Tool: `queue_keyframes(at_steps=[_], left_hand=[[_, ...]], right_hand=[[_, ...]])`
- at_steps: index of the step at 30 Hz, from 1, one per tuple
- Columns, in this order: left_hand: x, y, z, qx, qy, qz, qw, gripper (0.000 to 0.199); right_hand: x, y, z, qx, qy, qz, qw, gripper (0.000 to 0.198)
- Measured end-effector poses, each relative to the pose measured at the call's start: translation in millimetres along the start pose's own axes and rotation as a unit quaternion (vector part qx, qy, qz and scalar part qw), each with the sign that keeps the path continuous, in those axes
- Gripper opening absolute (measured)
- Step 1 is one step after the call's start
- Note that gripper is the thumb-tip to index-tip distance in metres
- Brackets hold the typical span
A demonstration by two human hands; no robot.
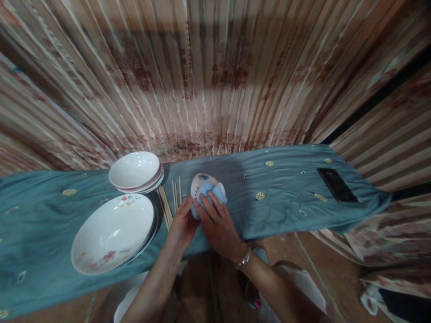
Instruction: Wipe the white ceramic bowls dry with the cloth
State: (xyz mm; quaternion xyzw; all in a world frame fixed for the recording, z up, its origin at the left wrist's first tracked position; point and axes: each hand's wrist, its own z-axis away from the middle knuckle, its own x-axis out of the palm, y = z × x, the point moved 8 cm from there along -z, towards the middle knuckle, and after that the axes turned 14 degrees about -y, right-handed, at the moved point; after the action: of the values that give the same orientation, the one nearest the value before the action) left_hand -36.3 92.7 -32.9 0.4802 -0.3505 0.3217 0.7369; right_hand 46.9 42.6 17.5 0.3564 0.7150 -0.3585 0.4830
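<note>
Near the middle of the table, a small white bowl [198, 180] with a reddish pattern and a blue mark is held in front of me. My left hand [183, 220] grips its near left side, thumb along the edge. My right hand [220, 226] presses a light blue cloth [219, 192] against the bowl, fingers bent over the cloth. Much of the bowl is hidden under the cloth and fingers, so I cannot tell which way it faces. Just left of the bowl lie several wooden chopsticks [164, 206].
Stacked white bowls [134, 170] stand at the back left. Large floral dishes [112, 233] lie stacked nearer me. A black phone [337, 185] rests at the right end of the teal tablecloth [283, 193]. Pleated curtains [208, 89] hang right behind the table.
</note>
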Motion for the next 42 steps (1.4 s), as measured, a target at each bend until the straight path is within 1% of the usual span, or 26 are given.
queue_keyframes(at_steps=[2,5,9,15,21,25,28,31,33,37,42], left_hand=[[-0.7,-1.6,-0.9,0.006,-0.008,0.002,1.0,0.015],[1.1,-5.5,-1.6,-0.006,-0.029,-0.005,1.0,0.011],[6.1,-9.2,-1.4,-0.013,-0.064,-0.028,0.997,0.017],[7.9,-10.1,-2.6,0.024,-0.098,-0.082,0.991,0.02],[13.9,-7.8,-3.3,0.036,-0.12,-0.145,0.982,0.024],[21.4,-5.0,-1.4,0.038,-0.135,-0.185,0.973,0.018],[22.2,-4.8,0.0,0.027,-0.129,-0.192,0.972,0.01],[18.5,-5.5,0.5,0.008,-0.11,-0.178,0.978,0.001],[15.3,-5.9,0.4,-0.005,-0.098,-0.174,0.98,0.004],[12.9,-4.4,-0.5,-0.011,-0.1,-0.203,0.974,0.004],[10.8,-1.6,-1.5,-0.002,-0.103,-0.218,0.97,0.006]], right_hand=[[-4.5,1.8,-3.4,-0.001,0.007,-0.004,1.0,0.048],[-11.5,5.9,-8.7,-0.002,0.018,-0.012,1.0,0.046],[-21.7,12.9,-16.0,0.003,0.032,-0.03,0.999,0.042],[-29.7,24.2,-23.6,0.03,0.025,-0.075,0.996,0.04],[-36.1,33.8,-24.0,0.024,0.042,-0.116,0.992,0.042],[-42.0,46.0,-25.5,0.032,0.063,-0.162,0.984,0.042],[-44.5,58.2,-27.0,0.044,0.074,-0.208,0.974,0.042],[-41.6,74.5,-27.1,0.066,0.077,-0.273,0.957,0.042],[-35.9,87.4,-26.1,0.088,0.077,-0.329,0.937,0.041],[-19.3,111.1,-23.3,0.137,0.078,-0.45,0.879,0.04],[3.2,127.9,-22.0,0.174,0.088,-0.558,0.807,0.041]])
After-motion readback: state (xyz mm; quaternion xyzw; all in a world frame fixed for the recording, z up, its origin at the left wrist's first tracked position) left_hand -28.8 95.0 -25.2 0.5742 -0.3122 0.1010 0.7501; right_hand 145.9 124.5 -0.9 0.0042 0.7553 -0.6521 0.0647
